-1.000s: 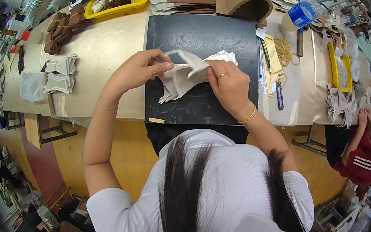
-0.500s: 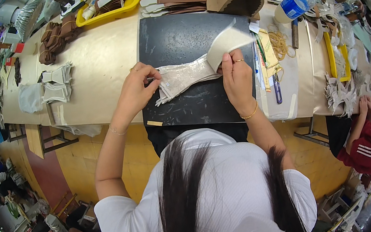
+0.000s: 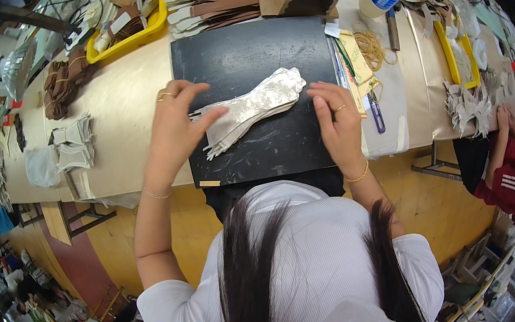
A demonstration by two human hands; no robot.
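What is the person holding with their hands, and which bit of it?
The left hand presses the narrow fringed end of a flat stack of silvery-grey cut pieces on the black mat; the right hand touches its wider end. Nothing is lifted.

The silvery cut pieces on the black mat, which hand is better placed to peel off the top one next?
Probably the left hand: its fingertips already rest on the fringed end of the silvery cut pieces, where the layers splay apart. The right hand lies flat on the black mat beside the stack's rounded end.
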